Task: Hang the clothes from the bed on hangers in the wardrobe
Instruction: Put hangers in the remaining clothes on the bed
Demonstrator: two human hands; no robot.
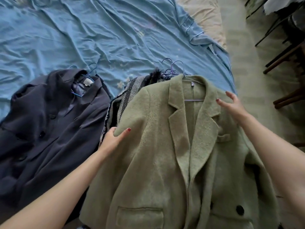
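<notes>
A green wool coat (158, 146) lies on a thin hanger (194, 100) at the bed's near right corner. My left hand (113, 138) grips the coat's left shoulder edge, thumb on top and fingers underneath. My right hand (234, 106) rests with spread fingers on the coat's right shoulder. Under the green coat lies a black-and-white tweed garment (127, 93), with several purple hanger hooks (171, 68) sticking out behind the collar. A navy coat (49, 123) on a blue hanger (89, 71) lies to the left.
The bed carries a wrinkled blue sheet (99, 33). A cream pillow (208, 19) lies at its far right edge. Pale floor (244, 76) runs along the right side, where dark chair legs (283, 55) stand.
</notes>
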